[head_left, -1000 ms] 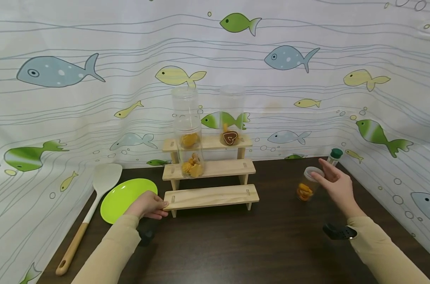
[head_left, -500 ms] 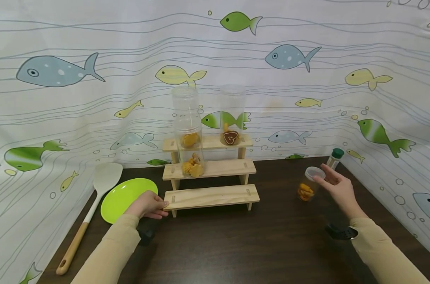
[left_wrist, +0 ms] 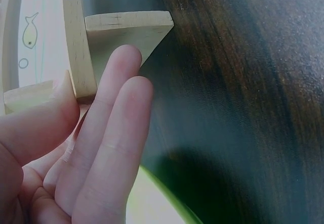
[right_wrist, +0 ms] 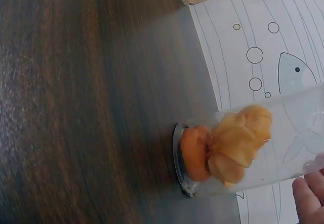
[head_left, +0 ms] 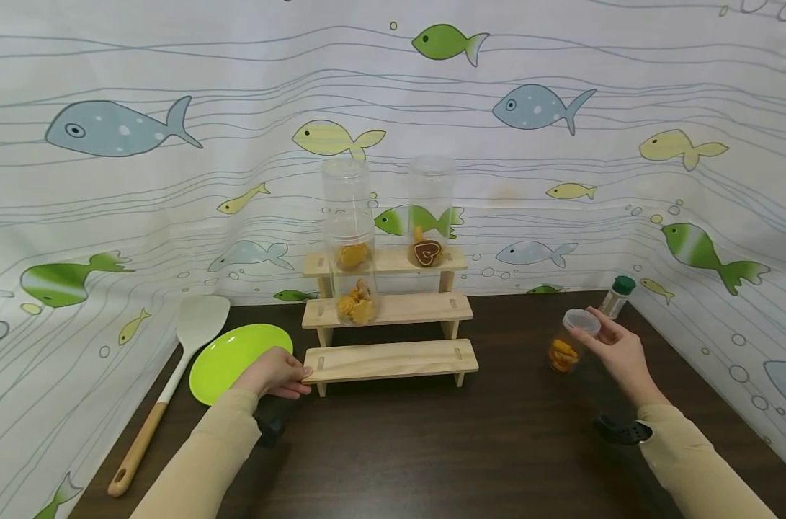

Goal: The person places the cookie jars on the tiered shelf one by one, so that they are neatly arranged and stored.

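Note:
My left hand [head_left: 277, 373] pinches the left end of the lowest plank of a three-tier wooden display stand [head_left: 393, 359]. In the left wrist view the thumb [left_wrist: 38, 127] lies on one side of the plank, while two fingers extend straight on the other. My right hand [head_left: 616, 353] grips a clear lidded jar [head_left: 563, 355] near its top, thumb in front and fingers behind. Orange and yellow biscuits [right_wrist: 230, 145] fill the jar's bottom, and its base appears to be on the table. Only fingertips [right_wrist: 306, 196] of the right hand show in the right wrist view.
Clear jars with biscuits occupy the stand: a middle-tier jar [head_left: 356, 288] overlaps another behind it, and a top-tier jar [head_left: 430, 209] stands right. A green-capped bottle [head_left: 616, 297] is behind my right hand. A lime plate [head_left: 233, 357] and a long-handled spatula [head_left: 172, 389] lie left.
My right hand has come lower, its fingers going from above the jar's lid to around its top. The left hand keeps its place on the stand. The head view has shifted slightly.

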A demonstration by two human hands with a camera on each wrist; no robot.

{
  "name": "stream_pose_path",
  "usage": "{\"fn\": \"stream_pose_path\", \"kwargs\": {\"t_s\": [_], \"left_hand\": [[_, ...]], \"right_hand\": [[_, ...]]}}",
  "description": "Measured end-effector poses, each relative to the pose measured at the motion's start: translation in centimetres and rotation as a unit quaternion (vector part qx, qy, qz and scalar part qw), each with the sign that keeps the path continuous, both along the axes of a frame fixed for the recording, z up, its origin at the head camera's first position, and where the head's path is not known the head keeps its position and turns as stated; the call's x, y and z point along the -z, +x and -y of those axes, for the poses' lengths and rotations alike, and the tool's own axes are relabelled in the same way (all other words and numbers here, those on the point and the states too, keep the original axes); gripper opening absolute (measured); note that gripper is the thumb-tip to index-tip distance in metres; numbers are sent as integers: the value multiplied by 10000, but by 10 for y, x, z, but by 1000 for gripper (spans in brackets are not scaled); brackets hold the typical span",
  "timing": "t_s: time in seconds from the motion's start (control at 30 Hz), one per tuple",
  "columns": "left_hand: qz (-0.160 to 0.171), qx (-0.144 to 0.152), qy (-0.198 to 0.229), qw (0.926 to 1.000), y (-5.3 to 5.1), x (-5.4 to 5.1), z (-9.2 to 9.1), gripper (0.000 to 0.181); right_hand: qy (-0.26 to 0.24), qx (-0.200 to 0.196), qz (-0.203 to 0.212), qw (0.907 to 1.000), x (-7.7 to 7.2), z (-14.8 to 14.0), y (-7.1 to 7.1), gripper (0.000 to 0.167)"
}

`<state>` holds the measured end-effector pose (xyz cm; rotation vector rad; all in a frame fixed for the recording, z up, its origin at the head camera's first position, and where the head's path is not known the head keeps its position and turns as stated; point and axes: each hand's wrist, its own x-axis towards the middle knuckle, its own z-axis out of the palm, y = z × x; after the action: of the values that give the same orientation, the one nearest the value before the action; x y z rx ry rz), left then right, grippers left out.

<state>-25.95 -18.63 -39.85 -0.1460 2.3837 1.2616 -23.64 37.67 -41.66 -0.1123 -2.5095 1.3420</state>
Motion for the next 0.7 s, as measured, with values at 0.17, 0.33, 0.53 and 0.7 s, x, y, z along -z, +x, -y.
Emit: {"fn": "stream_pose_path", "kwargs": {"t_s": [0.17,0.33,0.53,0.7], "left_hand": [[0,21,-8,10000,1,-2,-1,26],[14,5,-32,10000,0,-1,0,27],[37,-41,-40,10000,-1,0,0,27],[72,-44,-51,10000,-1,1,-1,26]], "right_hand": [[-7,16,10,10000,2,0,-1,68],[-121,57,-3,9999,2,1,-1,67],[-282,128,-14,9995,1,4,0,66],[-357,234,-19,9991,0,6,1,66]]}}
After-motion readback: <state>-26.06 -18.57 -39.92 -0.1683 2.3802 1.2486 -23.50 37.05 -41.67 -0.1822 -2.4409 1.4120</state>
